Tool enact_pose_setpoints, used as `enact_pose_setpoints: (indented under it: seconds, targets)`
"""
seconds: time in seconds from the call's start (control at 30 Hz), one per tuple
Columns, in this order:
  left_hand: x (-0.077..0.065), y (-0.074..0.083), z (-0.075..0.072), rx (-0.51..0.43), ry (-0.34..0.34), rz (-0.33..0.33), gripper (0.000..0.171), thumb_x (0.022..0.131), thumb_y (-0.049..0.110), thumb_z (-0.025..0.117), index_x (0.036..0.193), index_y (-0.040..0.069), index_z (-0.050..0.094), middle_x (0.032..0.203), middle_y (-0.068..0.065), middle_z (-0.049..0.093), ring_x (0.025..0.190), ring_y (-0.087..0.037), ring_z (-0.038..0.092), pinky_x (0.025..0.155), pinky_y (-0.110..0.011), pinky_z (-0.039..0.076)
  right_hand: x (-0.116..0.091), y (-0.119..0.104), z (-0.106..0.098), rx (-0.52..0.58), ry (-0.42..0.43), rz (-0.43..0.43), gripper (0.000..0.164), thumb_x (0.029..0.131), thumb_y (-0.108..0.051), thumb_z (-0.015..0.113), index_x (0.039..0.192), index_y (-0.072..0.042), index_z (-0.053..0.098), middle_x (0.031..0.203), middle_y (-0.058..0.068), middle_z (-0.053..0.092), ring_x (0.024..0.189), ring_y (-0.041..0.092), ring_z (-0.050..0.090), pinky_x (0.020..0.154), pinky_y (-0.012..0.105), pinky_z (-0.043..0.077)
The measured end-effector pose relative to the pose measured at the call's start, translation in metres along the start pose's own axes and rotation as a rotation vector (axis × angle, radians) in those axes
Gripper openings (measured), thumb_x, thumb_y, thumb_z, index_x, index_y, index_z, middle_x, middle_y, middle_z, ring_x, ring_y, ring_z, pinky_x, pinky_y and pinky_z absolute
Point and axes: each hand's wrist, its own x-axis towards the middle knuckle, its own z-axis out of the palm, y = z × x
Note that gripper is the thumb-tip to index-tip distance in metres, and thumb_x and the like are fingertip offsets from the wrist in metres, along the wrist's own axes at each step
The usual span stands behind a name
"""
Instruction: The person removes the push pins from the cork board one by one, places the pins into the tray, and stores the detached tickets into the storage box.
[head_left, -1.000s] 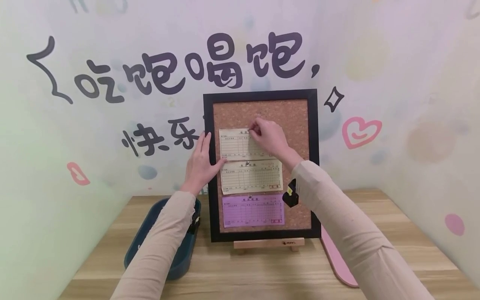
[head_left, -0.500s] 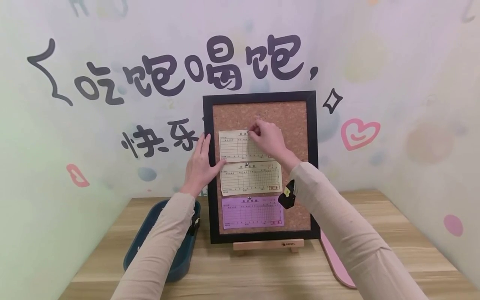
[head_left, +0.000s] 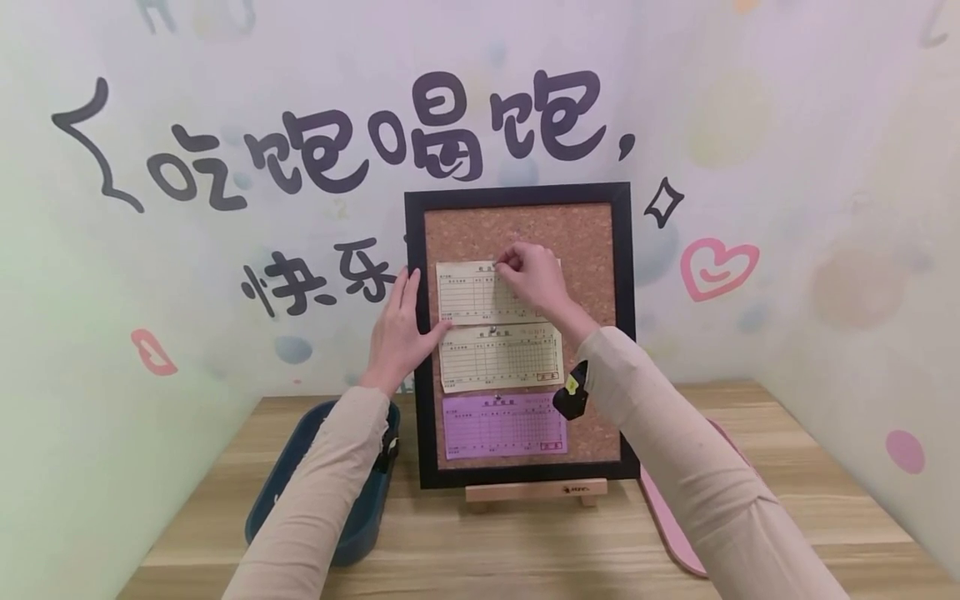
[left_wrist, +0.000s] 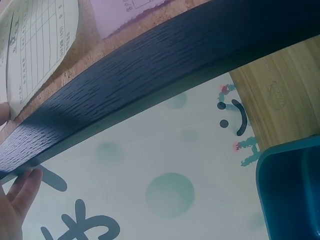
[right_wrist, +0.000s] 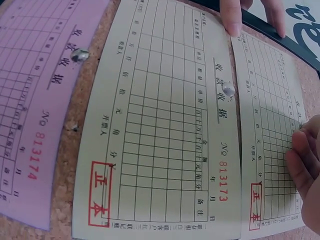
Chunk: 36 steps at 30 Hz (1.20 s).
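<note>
A black-framed corkboard (head_left: 517,225) stands upright on a small wooden easel (head_left: 536,490). My left hand (head_left: 401,337) grips the frame's left side, thumb in front and fingers at its outer edge. Pinched together at the top middle of the upper cream receipt (head_left: 465,293), the fingers of my right hand (head_left: 538,277) almost wholly hide a pushpin. Below it a second cream receipt (right_wrist: 160,110) is fixed by a silver pushpin (right_wrist: 228,89). The lowest receipt, a purple one (head_left: 502,429), has its own silver pushpin (right_wrist: 79,55).
A dark blue tray (left_wrist: 290,192) is on the wooden table (head_left: 536,550) to the left, partly behind my left sleeve. To the right, a pink board (head_left: 671,529) lies partly under my right arm. A wall (head_left: 180,333) with painted characters rises behind.
The camera view has shifted slightly. My right hand has moved very little, staying at the upper receipt's top edge, and my left hand keeps its grip on the frame.
</note>
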Motion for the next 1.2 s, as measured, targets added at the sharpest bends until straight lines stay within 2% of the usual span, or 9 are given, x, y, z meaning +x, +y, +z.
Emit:
enact_pose_setpoints:
  seconds: [0.2,0.47,0.63,0.87,1.2]
  targets:
    - [0.001,0.000,0.000,-0.002,0.007,0.006,0.081,0.078,0.032,0.069,0.141,0.002,0.028,0.145,-0.019,0.026,0.123,-0.033,0.041,0.083,-0.045,0.047,0.002,-0.001,-0.003,0.011,-0.044,0.001,0.015,0.089,-0.013,0.053,0.093,-0.004,0.065,0.076,0.006,0.062,0.053,0.015,0.052,0.051,0.025,0.042]
    - [0.001,-0.001,0.000,0.006,0.006,0.009,0.081,0.078,0.032,0.070,0.141,0.002,0.028,0.145,-0.019,0.026,0.123,-0.033,0.040,0.081,-0.044,0.048,0.004,-0.006,-0.006,-0.156,-0.107,-0.054,0.017,0.093,-0.015,0.049,0.096,-0.004,0.062,0.076,0.007,0.060,0.060,0.017,0.049,0.056,0.027,0.039]
    - [0.001,-0.001,0.000,0.001,0.001,0.009,0.081,0.078,0.032,0.070,0.140,0.001,0.028,0.145,-0.019,0.025,0.124,-0.033,0.039,0.084,-0.045,0.046,0.005,-0.010,-0.008,-0.218,-0.151,-0.058,0.017,0.094,-0.015,0.047,0.098,-0.004,0.059,0.082,0.008,0.060,0.065,0.019,0.051,0.060,0.030,0.040]
    - [0.001,-0.001,0.000,0.007,0.002,0.016,0.080,0.079,0.032,0.069,0.141,0.001,0.028,0.145,-0.019,0.026,0.123,-0.033,0.041,0.077,-0.043,0.049,0.006,-0.012,-0.009,-0.254,-0.172,-0.052,0.016,0.095,-0.014,0.045,0.099,-0.004,0.057,0.086,0.009,0.060,0.069,0.020,0.051,0.063,0.031,0.040]
    - [0.000,0.000,-0.002,0.011,-0.010,0.017,0.081,0.079,0.032,0.069,0.141,0.000,0.027,0.145,-0.020,0.025,0.125,-0.033,0.039,0.082,-0.044,0.047,0.006,-0.014,-0.010,-0.266,-0.201,-0.037,0.015,0.095,-0.014,0.044,0.098,-0.005,0.055,0.087,0.008,0.059,0.070,0.020,0.050,0.063,0.031,0.039]
